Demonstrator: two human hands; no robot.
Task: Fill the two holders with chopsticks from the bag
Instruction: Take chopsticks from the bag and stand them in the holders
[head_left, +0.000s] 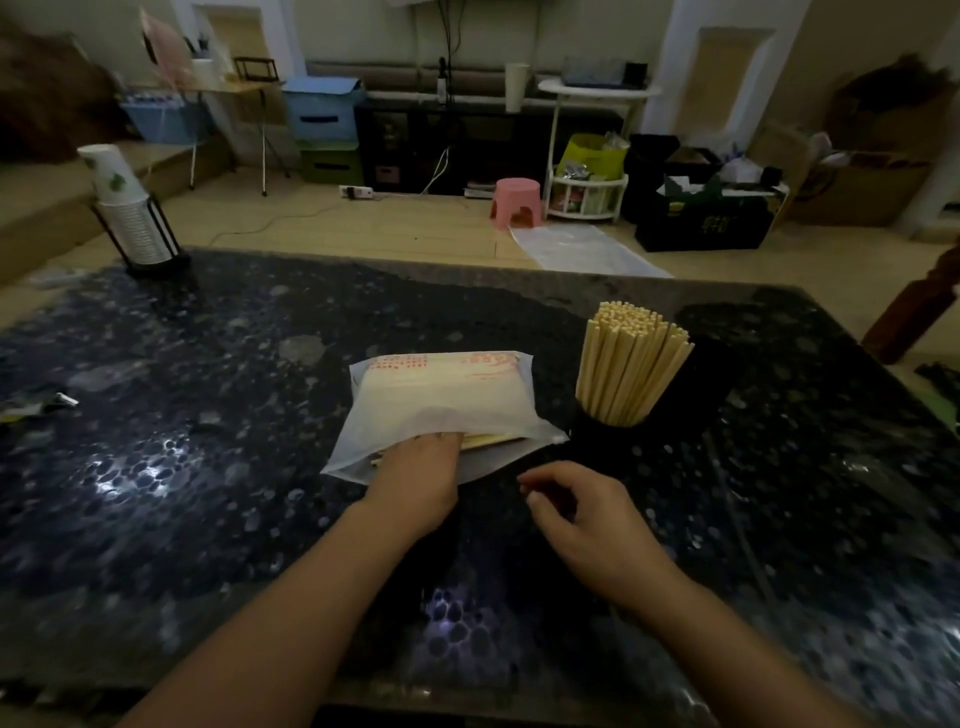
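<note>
Lying flat on the dark speckled stone table (208, 415), the translucent white plastic bag with red print (447, 400) has its long axis running away from the person, its open mouth toward them and its sealed, printed end pointing to the far edge. The left hand (415, 478) reaches into that mouth; its fingers are hidden under the plastic, so whether they grip anything cannot be told. A few pale wooden chopsticks (488, 441) show at the opening just right of the hand, lying roughly level and slanting rightward. The right hand (582, 519) hovers above the table near the bag's near right corner, fingers loosely curled and holding nothing. Just right of the bag stands a black round holder (602, 441), hard to make out against the dark top, packed with a bundle of upright pale chopsticks (628, 364) fanning slightly outward, blunt ends up. A second holder cannot be made out clearly. At the far left corner stands a stack of white paper cups in a black wire rack (135, 218).
</note>
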